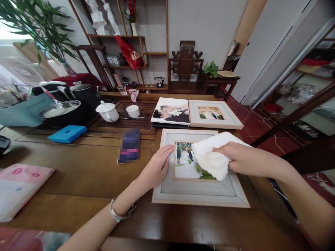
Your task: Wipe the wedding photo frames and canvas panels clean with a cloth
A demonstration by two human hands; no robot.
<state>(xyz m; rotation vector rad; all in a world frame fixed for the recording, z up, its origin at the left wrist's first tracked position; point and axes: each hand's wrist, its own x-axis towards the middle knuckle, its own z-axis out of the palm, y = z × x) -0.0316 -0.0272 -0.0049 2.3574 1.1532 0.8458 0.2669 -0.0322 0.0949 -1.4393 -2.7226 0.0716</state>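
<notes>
A picture frame (199,190) with a pale, wide border lies flat on the wooden table, a wedding photo (183,164) in its middle. My left hand (158,164) rests on the frame's left border, fingers stretched out flat and holding nothing. In my right hand (232,155) is a bunched white cloth (211,157), pressed over the right part of the photo and the border. The cloth hides that side of the picture and the frame's upper right corner.
Behind the frame lie a white photo album (171,113) and a second framed photo (230,115). To the left are a phone (129,146), a blue box (67,134), a white lidded teapot (108,112), a white cup (133,111) and a pink-white packet (23,184).
</notes>
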